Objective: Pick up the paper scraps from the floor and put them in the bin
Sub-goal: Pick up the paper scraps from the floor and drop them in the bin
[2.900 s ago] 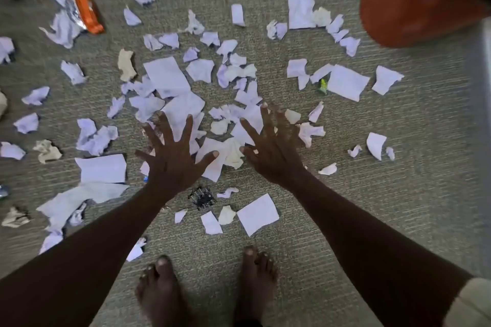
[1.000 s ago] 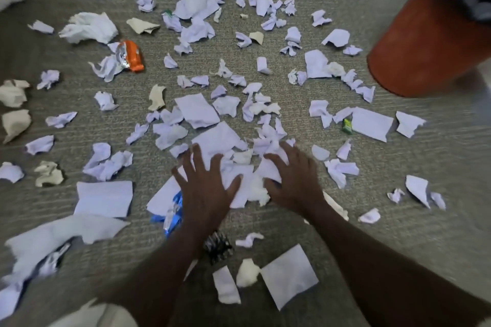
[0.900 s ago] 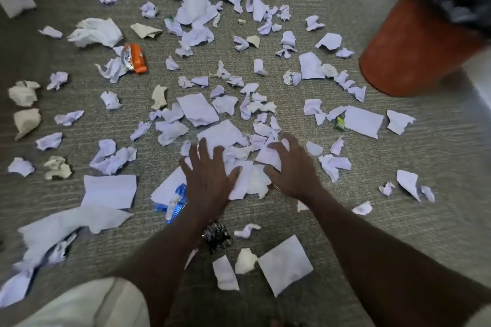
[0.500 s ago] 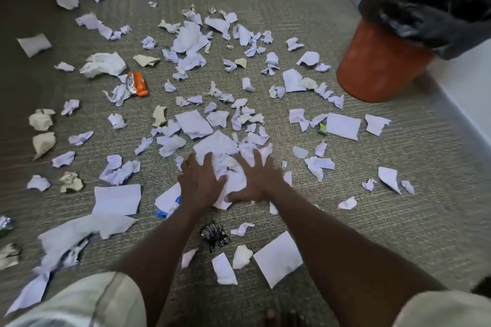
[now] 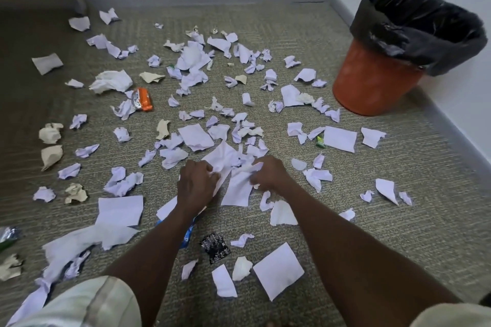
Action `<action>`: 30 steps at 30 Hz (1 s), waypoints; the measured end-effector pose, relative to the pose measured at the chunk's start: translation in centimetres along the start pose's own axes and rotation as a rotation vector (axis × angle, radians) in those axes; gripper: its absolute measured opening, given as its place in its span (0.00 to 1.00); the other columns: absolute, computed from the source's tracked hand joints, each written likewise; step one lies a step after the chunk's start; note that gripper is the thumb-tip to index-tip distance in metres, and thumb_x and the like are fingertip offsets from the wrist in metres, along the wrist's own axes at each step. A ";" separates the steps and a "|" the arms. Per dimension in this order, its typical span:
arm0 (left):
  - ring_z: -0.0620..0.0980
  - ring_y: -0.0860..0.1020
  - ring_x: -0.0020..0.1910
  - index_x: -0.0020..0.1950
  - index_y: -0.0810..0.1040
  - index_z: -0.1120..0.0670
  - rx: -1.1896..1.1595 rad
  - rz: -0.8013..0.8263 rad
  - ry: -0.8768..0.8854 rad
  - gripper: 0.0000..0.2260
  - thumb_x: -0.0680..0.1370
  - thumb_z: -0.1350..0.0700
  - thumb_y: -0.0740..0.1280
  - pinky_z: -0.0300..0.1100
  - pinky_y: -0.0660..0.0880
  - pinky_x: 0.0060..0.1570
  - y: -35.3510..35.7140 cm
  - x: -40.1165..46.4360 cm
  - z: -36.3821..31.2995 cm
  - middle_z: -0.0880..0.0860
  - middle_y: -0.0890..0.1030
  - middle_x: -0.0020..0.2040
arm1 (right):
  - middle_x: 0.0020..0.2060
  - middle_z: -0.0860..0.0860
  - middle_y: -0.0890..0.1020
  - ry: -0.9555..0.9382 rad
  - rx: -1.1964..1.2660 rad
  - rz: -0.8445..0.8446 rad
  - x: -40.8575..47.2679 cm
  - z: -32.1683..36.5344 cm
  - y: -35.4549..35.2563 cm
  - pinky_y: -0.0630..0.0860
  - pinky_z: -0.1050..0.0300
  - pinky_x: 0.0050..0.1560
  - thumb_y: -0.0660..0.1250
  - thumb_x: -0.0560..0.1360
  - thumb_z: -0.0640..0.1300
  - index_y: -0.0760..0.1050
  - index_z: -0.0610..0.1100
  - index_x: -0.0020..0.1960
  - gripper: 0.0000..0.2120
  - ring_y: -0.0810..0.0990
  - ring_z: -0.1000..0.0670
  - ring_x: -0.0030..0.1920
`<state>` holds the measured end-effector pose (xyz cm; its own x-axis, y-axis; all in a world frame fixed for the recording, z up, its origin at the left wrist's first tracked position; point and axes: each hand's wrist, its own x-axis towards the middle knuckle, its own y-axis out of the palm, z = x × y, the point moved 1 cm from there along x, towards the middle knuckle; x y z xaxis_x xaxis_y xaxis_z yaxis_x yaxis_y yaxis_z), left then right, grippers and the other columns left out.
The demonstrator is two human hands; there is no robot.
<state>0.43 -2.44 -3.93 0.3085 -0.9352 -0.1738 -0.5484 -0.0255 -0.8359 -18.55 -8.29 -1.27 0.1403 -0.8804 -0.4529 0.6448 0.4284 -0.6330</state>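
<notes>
Both hands are down on the floor [image 5: 398, 220] in the middle of the mess; the left hand [image 5: 196, 183] has its fingers curled round a bunch of white scraps [image 5: 225, 164]; the right hand [image 5: 268, 171] pinches the same bunch from the other side, so each grip is closed on paper; a long white sheet [image 5: 237, 188] hangs down from the bunch between the two hands; lots more paper bits lie all over the grey carpet, some flat, some crumpled; a big flat sheet [image 5: 119, 210] lies to the left of the left arm; another square sheet [image 5: 279, 272] lies near the bottom, between the two arms; a square piece [image 5: 340, 138] lies over to the right, with a tiny green thing [image 5: 319, 141] just beside it; the bin [image 5: 377, 79] stands in the far right corner, next to the wall; it is orange with a black bag [image 5: 419, 29] folded over its rim; it is well apart from the hands; an orange wrapper [image 5: 144, 99] lies on the far left side among the scraps; a small black wrapper [image 5: 215, 247] lies between the arms; a blue wrapper [image 5: 187, 233] peeks out from under the left arm; some tan crumpled bits lie along the left edge.
</notes>
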 end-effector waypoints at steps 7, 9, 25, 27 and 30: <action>0.64 0.70 0.64 0.61 0.78 0.54 0.073 -0.052 -0.021 0.15 0.78 0.49 0.67 0.59 0.69 0.60 -0.9 -0.1 -2.1 0.60 0.73 0.62 | 0.34 0.43 0.83 0.096 0.160 0.031 0.0 -0.5 -3.3 0.78 0.57 0.32 0.75 0.63 0.31 0.82 0.34 0.41 0.07 0.81 0.47 0.29; 0.65 0.69 0.65 0.62 0.78 0.56 0.092 -0.053 -0.025 0.14 0.79 0.50 0.66 0.59 0.68 0.61 -1.1 0.0 -2.7 0.61 0.73 0.63 | 0.35 0.43 0.84 0.088 0.153 0.054 0.0 0.0 -4.2 0.75 0.60 0.30 0.76 0.63 0.31 0.83 0.34 0.43 0.09 0.80 0.48 0.29; 0.54 0.72 0.39 0.42 0.77 0.58 -0.902 0.045 -0.258 0.11 0.81 0.53 0.66 0.46 0.69 0.42 -6.8 0.2 -12.8 0.57 0.74 0.38 | 0.38 0.41 0.81 -0.139 -0.048 0.143 0.1 11.4 -16.8 0.82 0.54 0.37 0.73 0.66 0.26 0.81 0.33 0.45 0.09 0.80 0.44 0.37; 0.54 0.73 0.38 0.51 0.77 0.58 -1.113 0.138 -0.361 0.09 0.81 0.52 0.66 0.50 0.73 0.44 -8.0 0.5 -15.2 0.56 0.75 0.41 | 0.40 0.40 0.80 -0.141 0.040 0.114 0.0 12.2 -17.7 0.82 0.54 0.38 0.73 0.67 0.26 0.80 0.33 0.45 0.09 0.80 0.44 0.37; 0.57 0.79 0.42 0.62 0.75 0.59 -1.288 0.224 -0.380 0.12 0.83 0.53 0.62 0.54 0.78 0.46 -9.4 1.1 -18.2 0.59 0.79 0.51 | 0.42 0.42 0.82 -0.108 0.229 0.056 -0.4 12.5 -18.3 0.84 0.55 0.39 0.72 0.69 0.27 0.81 0.35 0.43 0.06 0.81 0.45 0.39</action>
<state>-8.19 -9.70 13.21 0.1960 -0.8142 -0.5464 -0.8804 -0.3915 0.2675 -21.06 -18.30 18.36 0.2521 -0.8787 -0.4053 0.7856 0.4304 -0.4445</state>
